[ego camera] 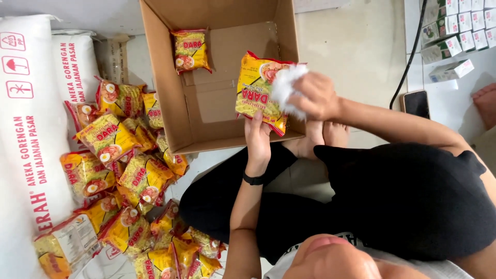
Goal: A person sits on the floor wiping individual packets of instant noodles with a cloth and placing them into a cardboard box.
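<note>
My left hand (257, 137) grips the lower edge of a yellow and red noodle packet (257, 90), held over the front of an open cardboard box (165, 88). My right hand (316, 95) presses a crumpled white cloth (285, 85) against the packet's right side. One more noodle packet (190, 49) lies flat at the back of the box floor. A black band sits on my left wrist.
A heap of several like packets (129, 175) lies on the floor left of the box. Large white sacks (31, 119) stand at the far left. My crossed legs in black (392, 196) fill the foreground. A phone (415, 103), a black cable and small white-green cartons (454, 31) are at right.
</note>
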